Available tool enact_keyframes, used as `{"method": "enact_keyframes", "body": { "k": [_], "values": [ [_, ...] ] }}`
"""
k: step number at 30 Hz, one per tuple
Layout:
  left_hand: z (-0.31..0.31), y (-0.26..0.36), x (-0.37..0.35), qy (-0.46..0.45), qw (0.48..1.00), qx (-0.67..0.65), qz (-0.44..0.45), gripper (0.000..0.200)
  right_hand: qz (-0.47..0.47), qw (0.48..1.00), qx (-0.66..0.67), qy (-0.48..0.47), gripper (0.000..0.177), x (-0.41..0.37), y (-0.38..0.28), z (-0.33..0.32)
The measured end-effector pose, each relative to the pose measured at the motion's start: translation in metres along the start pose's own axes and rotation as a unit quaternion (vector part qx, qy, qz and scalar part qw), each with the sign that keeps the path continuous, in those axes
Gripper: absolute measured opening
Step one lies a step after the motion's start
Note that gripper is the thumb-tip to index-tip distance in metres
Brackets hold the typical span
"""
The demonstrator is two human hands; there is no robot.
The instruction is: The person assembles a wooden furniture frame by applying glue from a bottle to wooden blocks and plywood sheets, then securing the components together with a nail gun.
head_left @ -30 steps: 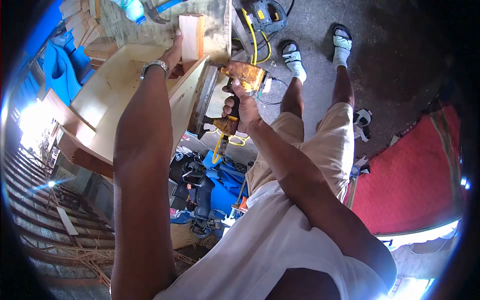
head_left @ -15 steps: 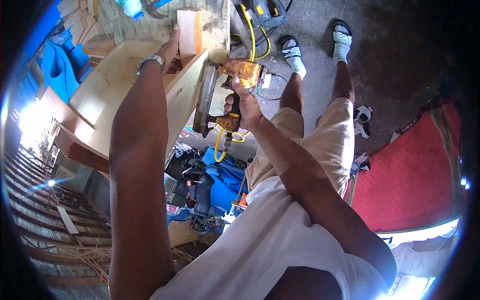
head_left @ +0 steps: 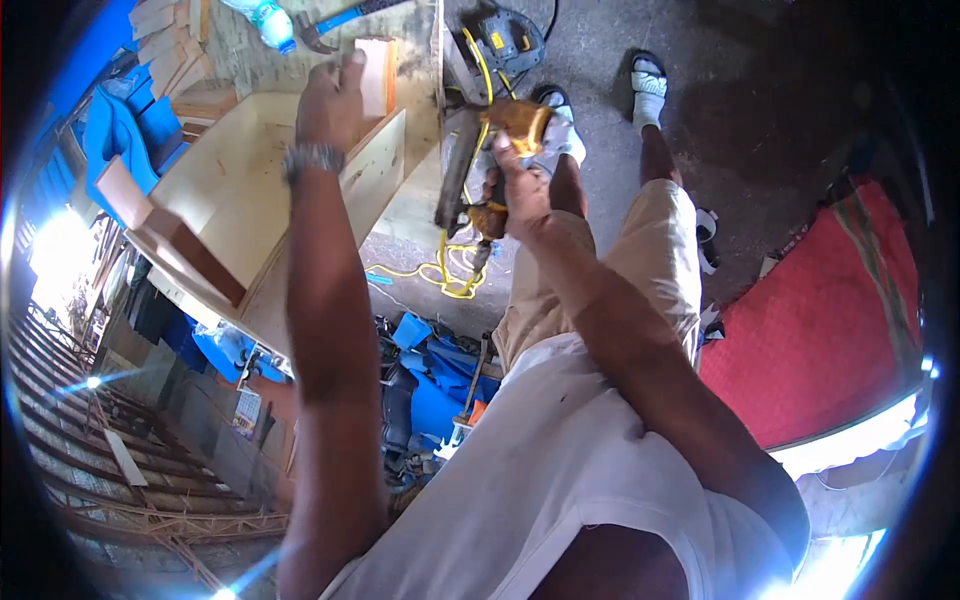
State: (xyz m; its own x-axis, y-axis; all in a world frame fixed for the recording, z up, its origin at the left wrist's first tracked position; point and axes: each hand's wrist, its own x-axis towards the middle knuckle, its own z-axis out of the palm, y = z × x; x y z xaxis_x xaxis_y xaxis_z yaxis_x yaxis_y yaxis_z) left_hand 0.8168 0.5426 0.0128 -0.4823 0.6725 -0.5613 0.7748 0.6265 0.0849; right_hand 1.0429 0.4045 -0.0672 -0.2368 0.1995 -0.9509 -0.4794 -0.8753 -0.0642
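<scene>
My left hand (head_left: 330,108), with a watch on its wrist, is over the pale wooden box (head_left: 225,185), beside an upright wood block (head_left: 376,75). Its thumb and fingers look apart; whether they touch the block is unclear. My right hand (head_left: 522,195) is wrapped round the handle of a worn yellow and dark nail gun (head_left: 518,125). Blurred by motion, the tool is held just right of the box's near wall, apart from it. A yellow hose (head_left: 445,275) hangs below the tool. More wood pieces (head_left: 185,240) stick out at the box's left end.
A hammer (head_left: 345,18) and a bottle (head_left: 268,22) lie beyond the box. Stacked wood (head_left: 170,50) and blue foam (head_left: 118,140) are at the left. On the floor sits a power tool (head_left: 510,42) near my feet. Red fabric (head_left: 820,320) is at the right.
My left hand has shifted up off its earlier grip at the block. The nail gun in my right hand has moved right, away from the box wall. The view has shifted slightly.
</scene>
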Motion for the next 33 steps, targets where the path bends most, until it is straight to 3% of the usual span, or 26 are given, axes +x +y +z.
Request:
{"method": "enact_keyframes", "body": {
  "k": [2, 4, 6, 8, 10, 14, 16, 18, 19, 20, 22, 23, 26, 28, 29, 32, 33],
  "values": [
    [-0.037, 0.048, -0.090, 0.181, 0.961, -0.023, 0.208, 0.063, -0.023, 0.998, -0.029, 0.047, 0.043, -0.015, -0.045, -0.003],
    [-0.068, 0.046, -0.160, 0.353, 0.900, 0.050, 0.253, 0.062, -0.089, 0.996, -0.007, -0.015, 0.041, -0.016, -0.081, -0.020],
    [-0.087, 0.036, -0.181, 0.445, 0.879, 0.058, 0.159, 0.067, -0.114, 0.991, -0.067, 0.019, 0.037, -0.019, -0.115, -0.037],
    [-0.110, 0.026, -0.193, 0.462, 0.875, 0.125, 0.070, 0.071, -0.177, 0.981, -0.085, -0.002, 0.032, -0.045, -0.152, -0.033],
    [-0.133, 0.021, -0.171, 0.388, 0.889, 0.244, 0.003, 0.074, -0.229, 0.963, -0.134, -0.047, 0.030, -0.066, -0.180, -0.032],
    [-0.147, 0.002, -0.150, 0.303, 0.936, 0.174, -0.045, 0.070, -0.340, 0.907, -0.237, -0.070, 0.028, -0.087, -0.211, -0.032],
    [-0.149, -0.006, -0.151, 0.278, 0.946, 0.162, -0.050, 0.068, -0.326, 0.888, -0.316, -0.081, 0.031, -0.096, -0.224, -0.038],
    [-0.158, -0.016, -0.162, 0.296, 0.942, 0.149, -0.053, 0.067, -0.380, 0.846, -0.362, -0.096, 0.035, -0.096, -0.231, -0.048],
    [-0.163, -0.027, -0.171, 0.301, 0.941, 0.144, -0.056, 0.067, -0.326, 0.874, -0.353, -0.077, 0.036, -0.108, -0.232, -0.041],
    [-0.174, -0.046, -0.181, 0.299, 0.944, 0.133, -0.053, 0.064, -0.372, 0.847, -0.372, -0.082, 0.034, -0.118, -0.233, -0.033],
    [-0.206, -0.093, -0.207, 0.318, 0.942, 0.094, -0.053, 0.058, -0.369, 0.841, -0.388, -0.082, 0.032, -0.125, -0.233, -0.033],
    [-0.222, -0.114, -0.224, 0.337, 0.938, 0.066, -0.055, 0.054, -0.322, 0.867, -0.373, -0.073, 0.027, -0.119, -0.233, -0.038],
    [-0.262, -0.158, -0.290, 0.443, 0.891, -0.098, -0.032, 0.035, -0.410, 0.827, -0.377, -0.079, 0.022, -0.118, -0.228, -0.035],
    [-0.278, -0.197, -0.331, 0.419, 0.886, -0.176, -0.090, 0.030, -0.432, 0.817, -0.359, -0.132, 0.023, -0.141, -0.223, -0.018],
    [-0.275, -0.208, -0.352, 0.433, 0.860, -0.252, -0.092, 0.028, -0.412, 0.835, -0.342, -0.125, 0.024, -0.154, -0.220, -0.011],
    [-0.233, -0.265, -0.384, 0.450, 0.740, -0.499, -0.042, 0.028, -0.453, 0.807, -0.358, -0.123, 0.028, -0.191, -0.212, 0.015],
    [-0.210, -0.270, -0.394, 0.455, 0.706, -0.538, -0.071, 0.029, -0.427, 0.813, -0.389, -0.078, 0.029, -0.203, -0.211, 0.019]
  ]
}}
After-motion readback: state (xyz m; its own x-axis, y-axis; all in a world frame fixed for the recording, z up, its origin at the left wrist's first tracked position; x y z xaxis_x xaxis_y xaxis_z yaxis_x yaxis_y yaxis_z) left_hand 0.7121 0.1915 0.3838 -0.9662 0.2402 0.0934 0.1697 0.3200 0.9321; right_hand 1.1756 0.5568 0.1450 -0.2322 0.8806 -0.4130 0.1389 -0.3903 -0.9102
